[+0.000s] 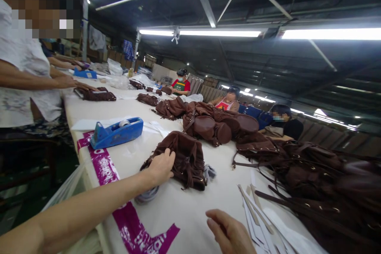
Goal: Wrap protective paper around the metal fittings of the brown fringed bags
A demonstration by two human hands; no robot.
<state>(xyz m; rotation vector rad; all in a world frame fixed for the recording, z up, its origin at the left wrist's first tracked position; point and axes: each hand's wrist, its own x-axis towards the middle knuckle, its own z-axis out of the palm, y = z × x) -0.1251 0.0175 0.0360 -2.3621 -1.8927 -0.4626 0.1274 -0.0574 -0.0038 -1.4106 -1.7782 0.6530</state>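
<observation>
My left hand (160, 166) reaches across the white table (190, 202) and rests on a brown fringed leather bag (185, 158), fingers curled over its near edge. Grey stuffing paper (209, 172) sticks out beside that bag. My right hand (230, 233) hovers low over the table at the bottom of the view, fingers loosely apart and holding nothing. Just right of it lies a stack of white paper strips (262, 222).
A blue tape dispenser (116, 132) sits on the table's left side near a magenta printed band (104, 164). A heap of brown bags (214, 121) fills the middle; more bags with straps (321, 182) crowd the right. A person in white (24, 71) handles a bag at the left; others sit beyond.
</observation>
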